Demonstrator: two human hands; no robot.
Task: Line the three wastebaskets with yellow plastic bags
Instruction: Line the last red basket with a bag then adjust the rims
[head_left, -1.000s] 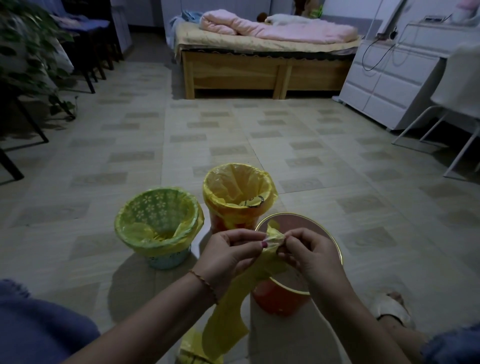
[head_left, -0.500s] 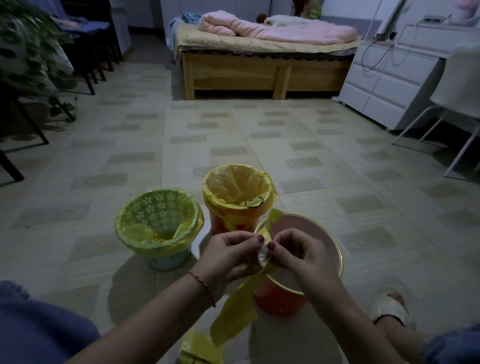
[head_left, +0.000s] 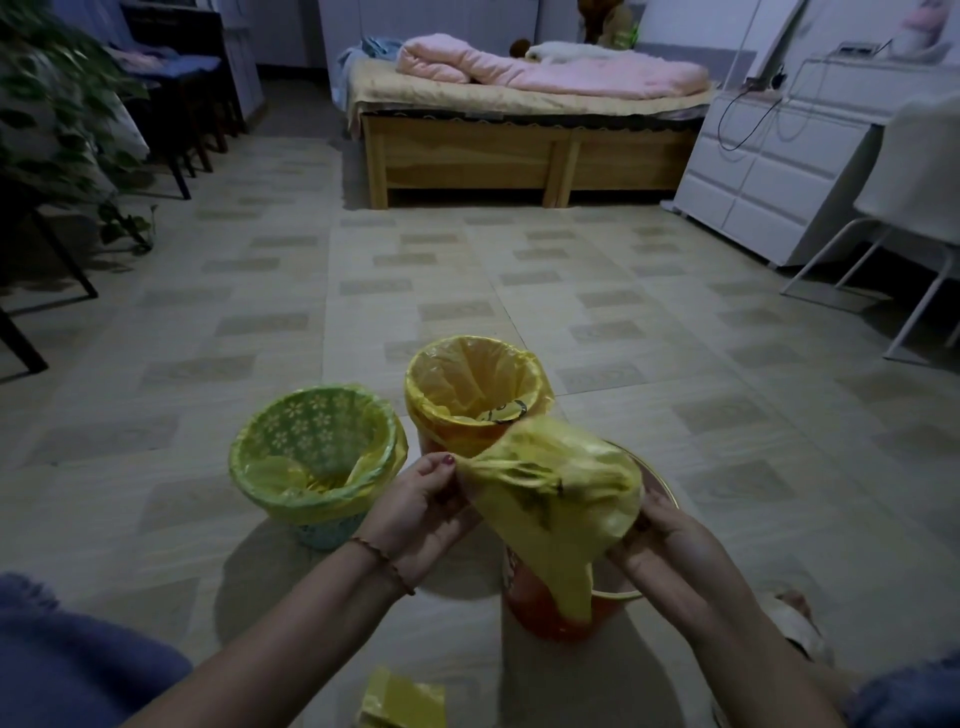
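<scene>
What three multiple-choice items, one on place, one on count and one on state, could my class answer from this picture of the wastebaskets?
1. Where does the flower-patterned green wastebasket stand?
A. Left of the orange wastebasket behind it
B. On the bed
C. Under the white chair

2. How many wastebaskets already wear a yellow plastic bag over the rim?
A. None
B. Two
C. Three

3. What state is the loose yellow plastic bag in?
A. Folded flat on the floor
B. Spread open between both hands
C. Tied shut

Answers: 1 A, it sits left of the lined orange wastebasket. 2 B, the near red gold-rimmed wastebasket is unlined. 3 B, the left hand and right hand pull its mouth apart.
</scene>
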